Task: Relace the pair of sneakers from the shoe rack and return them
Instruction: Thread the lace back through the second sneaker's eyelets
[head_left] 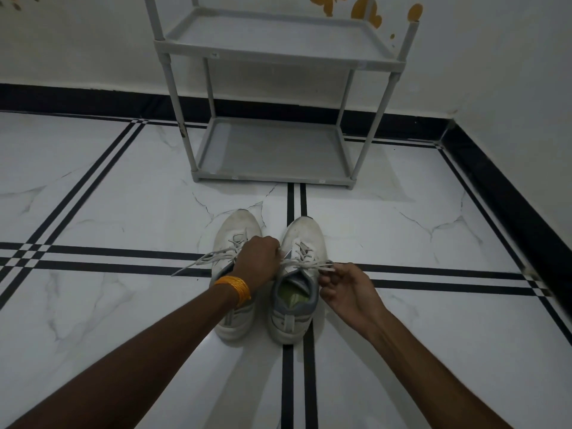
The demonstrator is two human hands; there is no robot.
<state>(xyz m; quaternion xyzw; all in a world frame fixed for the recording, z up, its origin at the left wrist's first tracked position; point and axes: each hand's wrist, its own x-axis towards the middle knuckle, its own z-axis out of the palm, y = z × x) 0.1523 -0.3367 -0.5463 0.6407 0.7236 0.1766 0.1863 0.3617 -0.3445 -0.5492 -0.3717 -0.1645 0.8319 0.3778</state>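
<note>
The left hand (259,258), gold bangles (233,287) at its wrist, is closed on the lace of the right sneaker (295,280) and lies across the left sneaker (235,274). The right hand (346,289) pinches the same lace's other end just right of that shoe. Both sneakers stand side by side on the marble floor (123,212); the grey shoe rack (272,97) stands beyond, against the far wall.

sneakers (266,283) side by side, rack (272,150) behind
</note>
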